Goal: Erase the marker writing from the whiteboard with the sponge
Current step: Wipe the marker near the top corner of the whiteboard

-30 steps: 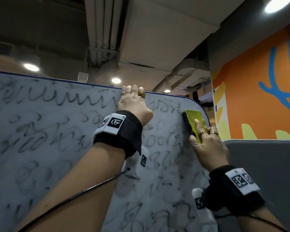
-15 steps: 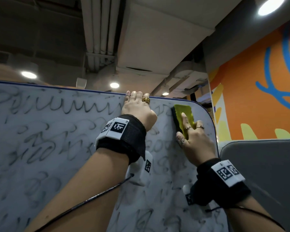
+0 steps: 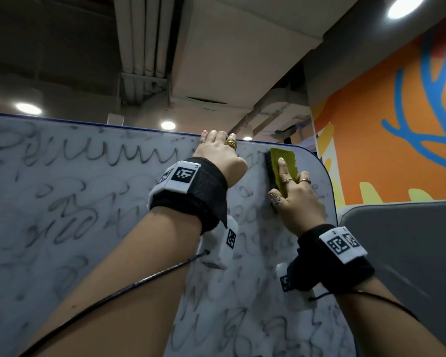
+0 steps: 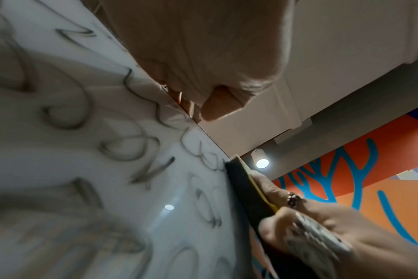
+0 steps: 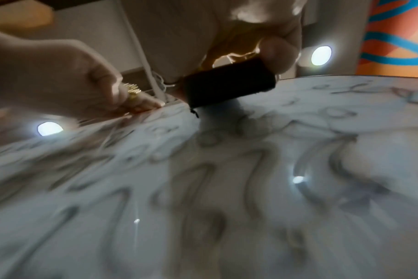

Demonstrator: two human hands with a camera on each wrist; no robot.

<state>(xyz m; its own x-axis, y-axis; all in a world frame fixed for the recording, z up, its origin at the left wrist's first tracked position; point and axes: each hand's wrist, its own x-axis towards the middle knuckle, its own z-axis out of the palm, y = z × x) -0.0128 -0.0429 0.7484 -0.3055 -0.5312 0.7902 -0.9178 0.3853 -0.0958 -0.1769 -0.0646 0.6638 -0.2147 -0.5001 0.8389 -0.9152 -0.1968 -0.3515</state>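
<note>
The whiteboard (image 3: 75, 202) stands upright and is covered in smeared black marker scribbles. My left hand (image 3: 218, 150) grips its top edge, fingers curled over the rim, a gold ring showing. Just right of it, my right hand (image 3: 294, 199) holds the sponge (image 3: 285, 161) flat against the board near the rounded top right corner. The sponge's yellow back faces me and its dark side is against the board. In the left wrist view the sponge (image 4: 246, 192) is seen edge-on under the right hand's fingers (image 4: 322, 226). In the right wrist view the thumb (image 5: 277, 51) clamps the sponge's (image 5: 229, 83) end.
An orange wall (image 3: 371, 130) with blue and yellow painted shapes rises to the right of the board. A grey panel (image 3: 402, 253) stands at lower right, beside the board's edge. Ceiling ducts (image 3: 144, 47) and round lights (image 3: 403, 6) hang overhead.
My right hand slid the sponge up and to the left, from below the top right corner to just under the top edge, nearer my left hand. The left hand kept its hold.
</note>
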